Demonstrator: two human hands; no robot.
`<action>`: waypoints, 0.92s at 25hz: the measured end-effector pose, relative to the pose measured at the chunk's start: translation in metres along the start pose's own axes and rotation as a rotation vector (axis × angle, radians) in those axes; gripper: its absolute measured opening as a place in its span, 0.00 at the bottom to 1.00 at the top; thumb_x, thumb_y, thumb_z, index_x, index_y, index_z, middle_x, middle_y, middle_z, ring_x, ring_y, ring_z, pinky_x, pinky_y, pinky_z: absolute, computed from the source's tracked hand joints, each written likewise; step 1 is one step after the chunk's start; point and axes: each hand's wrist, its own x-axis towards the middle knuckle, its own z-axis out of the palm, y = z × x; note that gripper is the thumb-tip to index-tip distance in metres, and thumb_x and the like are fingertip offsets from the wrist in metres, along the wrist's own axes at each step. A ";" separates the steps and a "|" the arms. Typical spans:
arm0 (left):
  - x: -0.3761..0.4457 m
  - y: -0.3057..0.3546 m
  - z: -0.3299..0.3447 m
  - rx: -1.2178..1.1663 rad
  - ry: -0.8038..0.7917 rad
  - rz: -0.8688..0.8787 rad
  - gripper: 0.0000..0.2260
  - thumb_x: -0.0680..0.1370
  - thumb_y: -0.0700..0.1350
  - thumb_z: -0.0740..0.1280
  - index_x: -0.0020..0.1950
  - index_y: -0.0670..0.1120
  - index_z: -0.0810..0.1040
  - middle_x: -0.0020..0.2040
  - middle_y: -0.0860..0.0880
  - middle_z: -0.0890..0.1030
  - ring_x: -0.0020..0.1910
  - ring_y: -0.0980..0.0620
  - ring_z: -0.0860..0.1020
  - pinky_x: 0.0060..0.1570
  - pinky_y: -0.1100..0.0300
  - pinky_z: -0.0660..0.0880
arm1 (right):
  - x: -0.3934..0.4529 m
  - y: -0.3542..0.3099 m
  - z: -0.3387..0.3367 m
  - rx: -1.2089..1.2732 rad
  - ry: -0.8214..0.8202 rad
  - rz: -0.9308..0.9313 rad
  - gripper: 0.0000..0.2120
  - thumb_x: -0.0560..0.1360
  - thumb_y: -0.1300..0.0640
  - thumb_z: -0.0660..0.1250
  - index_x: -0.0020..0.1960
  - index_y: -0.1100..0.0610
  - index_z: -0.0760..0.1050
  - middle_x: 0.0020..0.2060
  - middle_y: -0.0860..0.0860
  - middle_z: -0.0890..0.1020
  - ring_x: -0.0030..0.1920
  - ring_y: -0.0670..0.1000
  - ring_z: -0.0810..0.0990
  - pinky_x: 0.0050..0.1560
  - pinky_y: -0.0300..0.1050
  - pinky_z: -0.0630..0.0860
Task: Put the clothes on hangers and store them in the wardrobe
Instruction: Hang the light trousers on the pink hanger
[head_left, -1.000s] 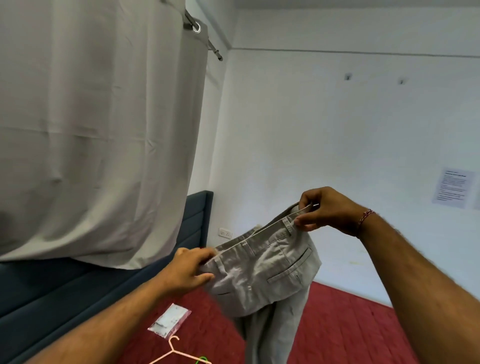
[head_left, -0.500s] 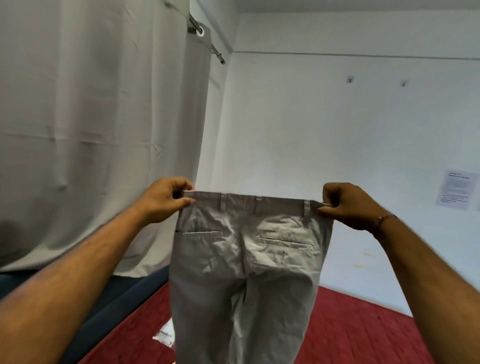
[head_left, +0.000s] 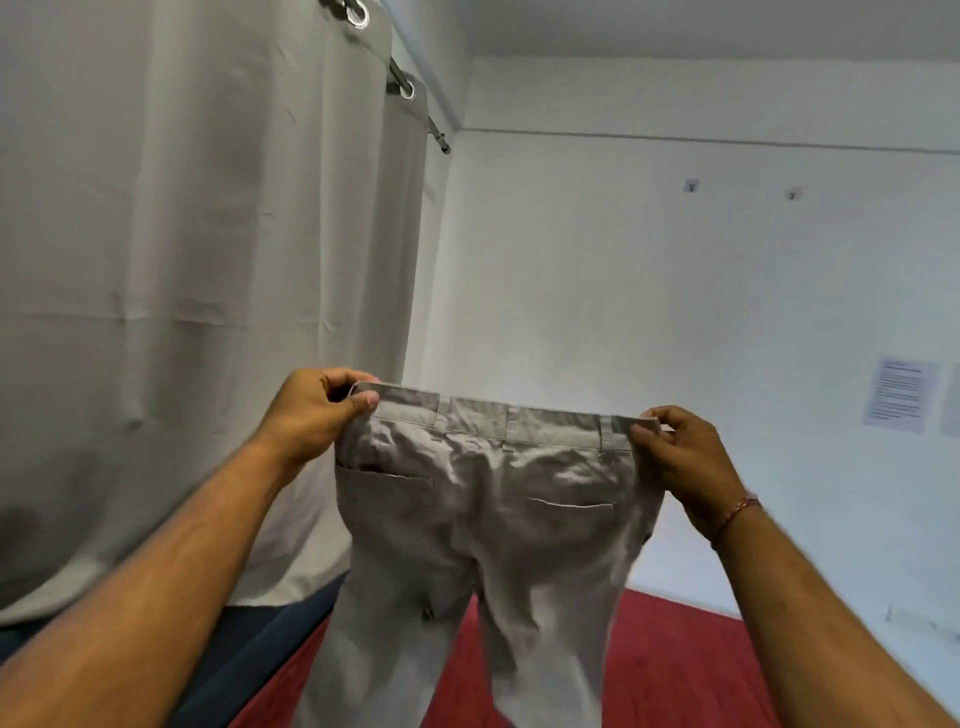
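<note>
So both hands are up holding the beige trousers (head_left: 483, 525) by the waistband, back pockets facing the camera. Left hand (head_left: 317, 410) pinches the left end, right hand (head_left: 680, 457) pinches the right end, so the waistband is stretched flat between them. Legs hang straight down over the red floor (head_left: 665, 660), with a grey curtain (head_left: 197, 286) off to the left.
</note>
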 end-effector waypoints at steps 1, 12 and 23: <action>0.002 -0.005 -0.014 0.034 -0.054 -0.034 0.07 0.77 0.39 0.74 0.54 0.47 0.86 0.50 0.47 0.88 0.51 0.48 0.85 0.56 0.53 0.82 | -0.003 -0.004 0.004 -0.014 -0.067 -0.011 0.03 0.80 0.63 0.70 0.52 0.62 0.80 0.42 0.55 0.85 0.44 0.52 0.82 0.41 0.43 0.78; 0.026 -0.056 -0.007 0.201 -0.002 -0.277 0.04 0.72 0.40 0.74 0.45 0.48 0.83 0.42 0.43 0.85 0.39 0.43 0.83 0.39 0.48 0.83 | -0.003 0.009 0.113 -0.540 0.117 0.143 0.19 0.73 0.62 0.71 0.26 0.57 0.70 0.22 0.47 0.70 0.31 0.53 0.71 0.34 0.46 0.68; -0.006 0.029 0.061 -0.155 -0.321 0.121 0.13 0.84 0.55 0.61 0.56 0.51 0.81 0.47 0.49 0.85 0.46 0.49 0.84 0.51 0.50 0.82 | -0.030 -0.065 0.171 0.213 -0.144 0.091 0.15 0.77 0.50 0.74 0.49 0.65 0.84 0.43 0.61 0.85 0.45 0.57 0.85 0.47 0.52 0.80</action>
